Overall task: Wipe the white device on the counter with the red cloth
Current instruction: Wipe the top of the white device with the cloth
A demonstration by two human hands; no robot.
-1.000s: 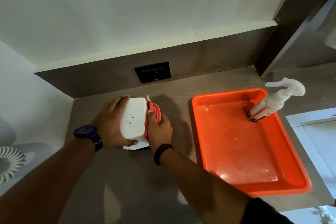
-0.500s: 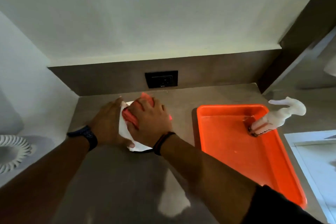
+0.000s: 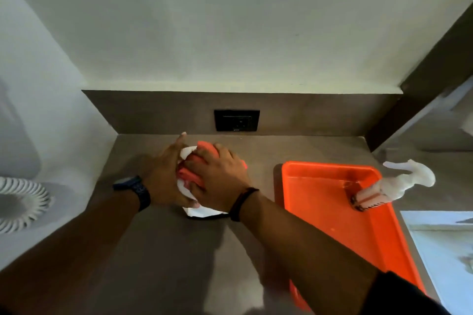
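Observation:
The white device stands on the brown counter near the back wall, mostly covered by both hands. My left hand grips its left side, fingers stretched along it. My right hand lies on top of the device and presses the red cloth against its top face. Only a folded strip of the cloth shows between my fingers. A dark cable edge peeks out under the device's front.
An orange tray sits to the right, with a white spray bottle lying over its far right rim. A black wall socket is behind the device. A white coiled cord hangs at the left.
My right hand moved with the red cloth from the device's right side onto its top. My left hand kept its hold. The camera tilted, raising the view.

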